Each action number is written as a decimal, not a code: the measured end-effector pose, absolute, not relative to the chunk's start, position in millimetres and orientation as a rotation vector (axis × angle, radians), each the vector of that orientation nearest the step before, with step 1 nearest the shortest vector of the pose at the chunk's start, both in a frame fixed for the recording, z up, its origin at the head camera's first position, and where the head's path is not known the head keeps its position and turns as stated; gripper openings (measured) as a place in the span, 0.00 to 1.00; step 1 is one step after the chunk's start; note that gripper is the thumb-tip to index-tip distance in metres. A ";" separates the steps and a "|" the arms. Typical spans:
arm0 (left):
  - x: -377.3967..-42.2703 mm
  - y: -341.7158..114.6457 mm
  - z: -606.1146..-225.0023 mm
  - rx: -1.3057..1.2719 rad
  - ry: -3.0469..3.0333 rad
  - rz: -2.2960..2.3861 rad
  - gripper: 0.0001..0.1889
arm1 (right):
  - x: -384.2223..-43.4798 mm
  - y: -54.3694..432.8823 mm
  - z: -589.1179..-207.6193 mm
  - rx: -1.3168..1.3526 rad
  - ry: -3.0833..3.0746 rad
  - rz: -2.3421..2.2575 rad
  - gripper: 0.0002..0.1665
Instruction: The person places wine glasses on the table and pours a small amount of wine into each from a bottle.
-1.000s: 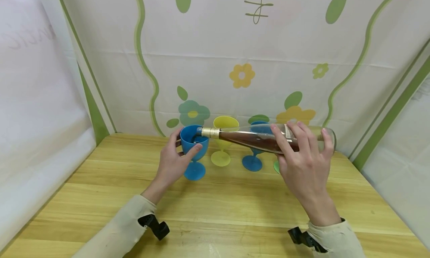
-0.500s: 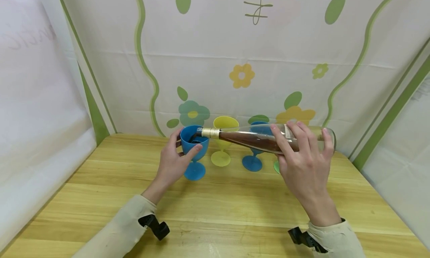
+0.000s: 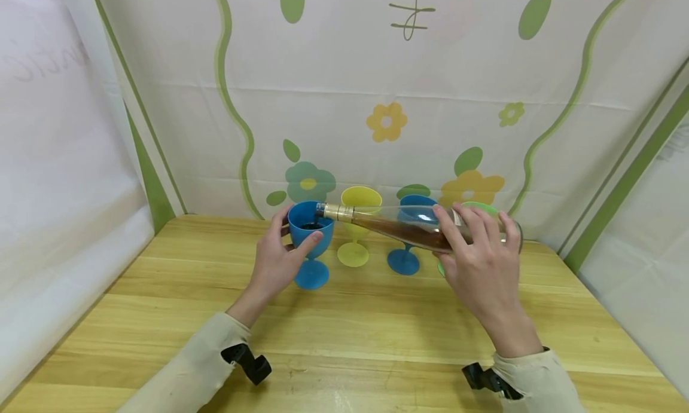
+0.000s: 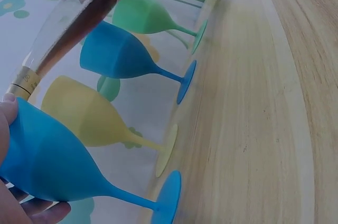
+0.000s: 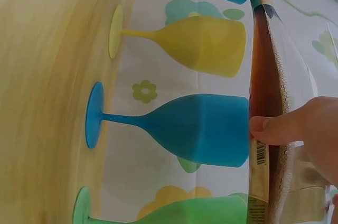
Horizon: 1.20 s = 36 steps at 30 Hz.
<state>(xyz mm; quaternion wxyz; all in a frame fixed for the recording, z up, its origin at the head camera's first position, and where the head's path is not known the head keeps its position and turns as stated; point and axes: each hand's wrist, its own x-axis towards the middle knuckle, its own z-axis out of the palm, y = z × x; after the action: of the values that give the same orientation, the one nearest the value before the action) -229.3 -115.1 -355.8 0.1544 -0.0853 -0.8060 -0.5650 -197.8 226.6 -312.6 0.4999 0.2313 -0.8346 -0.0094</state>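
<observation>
My left hand (image 3: 277,254) grips the bowl of the leftmost blue goblet (image 3: 311,245), which stands upright on the table. Dark liquid shows inside that goblet. With my right hand (image 3: 484,269) I hold a clear glass bottle (image 3: 398,229) by its body, nearly level and with its base slightly lower than its neck. Its gold-banded neck (image 3: 338,212) points left, and the mouth lies just inside the blue goblet's rim. Reddish-brown liquid lies along the lower side of the bottle. In the right wrist view my thumb (image 5: 280,128) presses the bottle near its label.
To the right, behind the bottle, stand a yellow goblet (image 3: 353,254), a second blue goblet (image 3: 404,261) and a green goblet (image 4: 142,15), in a row on the wooden table (image 3: 344,341). A flower-printed cloth (image 3: 323,126) hangs right behind them.
The bottle's base has dropped and shifted a little left with my right hand, uncovering the green goblet's rim. More dark liquid shows in the blue goblet. My left hand keeps its place.
</observation>
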 end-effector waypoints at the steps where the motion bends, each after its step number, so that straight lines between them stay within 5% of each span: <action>1: -229.3 -115.0 -355.7 -0.242 -2.311 -1.621 0.42 | -197.9 226.9 -313.4 0.559 -2.033 -0.018 0.56; 36: -236.6 -112.9 -357.4 -0.184 -2.311 -1.612 0.45 | -188.9 246.4 -303.0 0.288 -2.260 0.911 0.51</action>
<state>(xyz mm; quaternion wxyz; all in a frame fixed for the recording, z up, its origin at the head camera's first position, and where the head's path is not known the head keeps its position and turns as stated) -236.6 -112.9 -357.4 0.1585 -0.0643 -0.8081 -0.5637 -188.9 246.4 -303.0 0.3372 0.1103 -0.8672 0.3494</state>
